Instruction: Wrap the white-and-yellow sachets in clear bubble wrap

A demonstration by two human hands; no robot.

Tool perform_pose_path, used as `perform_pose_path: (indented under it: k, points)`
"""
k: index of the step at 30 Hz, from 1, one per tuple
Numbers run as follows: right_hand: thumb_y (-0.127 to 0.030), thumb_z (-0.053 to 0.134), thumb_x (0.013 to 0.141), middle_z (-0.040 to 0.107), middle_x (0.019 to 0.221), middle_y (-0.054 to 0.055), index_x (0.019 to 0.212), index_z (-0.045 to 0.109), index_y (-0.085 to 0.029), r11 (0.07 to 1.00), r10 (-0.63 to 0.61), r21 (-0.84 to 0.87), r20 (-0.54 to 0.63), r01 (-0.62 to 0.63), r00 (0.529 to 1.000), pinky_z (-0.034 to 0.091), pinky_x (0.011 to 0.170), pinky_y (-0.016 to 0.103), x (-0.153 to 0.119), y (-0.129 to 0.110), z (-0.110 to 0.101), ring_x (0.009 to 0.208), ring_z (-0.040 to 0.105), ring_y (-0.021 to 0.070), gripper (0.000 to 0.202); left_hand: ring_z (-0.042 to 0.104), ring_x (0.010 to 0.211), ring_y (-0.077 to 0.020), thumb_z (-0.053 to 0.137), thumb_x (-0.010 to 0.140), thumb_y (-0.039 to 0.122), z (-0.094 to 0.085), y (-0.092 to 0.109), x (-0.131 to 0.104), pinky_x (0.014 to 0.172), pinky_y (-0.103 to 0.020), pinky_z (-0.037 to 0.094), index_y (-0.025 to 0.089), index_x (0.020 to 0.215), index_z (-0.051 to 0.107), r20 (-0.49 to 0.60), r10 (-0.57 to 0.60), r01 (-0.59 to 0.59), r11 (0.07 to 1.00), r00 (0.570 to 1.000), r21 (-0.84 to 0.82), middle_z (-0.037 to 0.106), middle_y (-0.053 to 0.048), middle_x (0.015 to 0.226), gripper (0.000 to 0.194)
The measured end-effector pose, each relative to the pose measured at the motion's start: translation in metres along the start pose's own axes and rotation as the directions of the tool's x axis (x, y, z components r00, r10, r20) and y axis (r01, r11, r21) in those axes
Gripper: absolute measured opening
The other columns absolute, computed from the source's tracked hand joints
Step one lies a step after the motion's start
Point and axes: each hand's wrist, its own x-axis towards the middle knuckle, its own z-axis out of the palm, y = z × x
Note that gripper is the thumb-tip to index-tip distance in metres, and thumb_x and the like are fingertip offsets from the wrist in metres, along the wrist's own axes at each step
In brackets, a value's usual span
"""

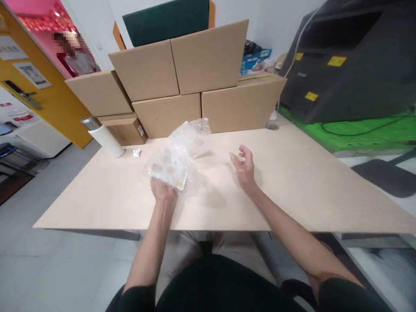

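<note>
My left hand [162,190] grips the near edge of a flat, whitish pack [167,169] with round, pale shapes on it and a yellow patch at one corner. Loose, crinkled clear plastic [190,136] surrounds the pack and spreads up and to the right. The blur and glare hide what the pack contains. Right of the plastic, my right hand [245,169] hovers over the table with its fingers apart and slightly curled, holding nothing.
Cardboard boxes [165,117] are stacked along the back of the table [107,203]. A white bottle [107,139] and a crumpled white scrap [136,153] stand at the left. To the right is a large black machine [351,73]. A person [79,60] sits beyond the yellow door [52,86].
</note>
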Motion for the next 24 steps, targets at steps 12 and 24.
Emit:
perform_pose_path:
  k: [12, 24]
  points:
    - [-0.072, 0.063, 0.075, 0.013, 0.164, 0.016, 0.158, 0.01, -0.027, 0.925, -0.296, 0.029, 0.682, 0.379, 0.669, 0.021, 0.117, 0.06, -0.064, -0.075, 0.033, 0.15, 0.012, 0.0374, 0.108, 0.066, 0.111, -0.0228, 0.058, 0.081, 0.025, 0.016, 0.008, -0.062, 0.093, -0.033, 0.053, 0.018, 0.107, 0.069, -0.088, 0.019, -0.023, 0.999, 0.996, -0.045, 0.074, -0.008, 0.111, 0.029]
    - [-0.04, 0.052, 0.093, 0.003, 0.167, 0.01, 0.157, 0.018, -0.028, 0.87, -0.366, 0.068, 0.754, 0.488, 0.546, 0.024, 0.12, 0.052, -0.098, -0.066, 0.033, 0.153, 0.005, 0.0271, 0.074, 0.07, 0.104, -0.0218, 0.062, 0.08, 0.028, 0.013, 0.003, -0.072, 0.094, -0.033, 0.053, 0.019, 0.112, 0.067, -0.079, -0.02, 0.008, 0.989, 0.997, -0.15, 0.074, -0.008, 0.111, 0.034]
